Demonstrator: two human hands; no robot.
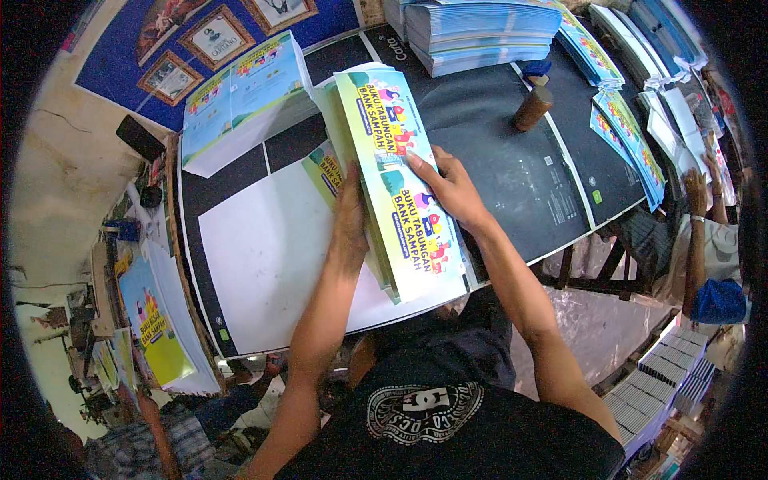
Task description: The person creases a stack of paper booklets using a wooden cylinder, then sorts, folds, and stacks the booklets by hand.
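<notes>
A thick stack of printed sheets [408, 228], folded or narrow, with colourful "BUKU TABUNGAN BANK SAMPAH" covers, stands in front of me over the table. My left hand [350, 210] presses against its left side, with the fingers partly hidden. On the right side and top face, my right hand [450, 186] grips the same stack, thumb on the cover. Beneath and left of it, a white sheet [256, 264] lies on the black tabletop, and part of another printed cover [323, 172] shows beside my left hand.
A tall printed pile [248, 104] stands at the back left, and blue-white stacks [484, 36] at the back. A brown cylinder [533, 109] stands right of centre. More printed sheets [630, 144] lie farther right. Another person's hand [694, 192] is at the far right; another person is at lower left.
</notes>
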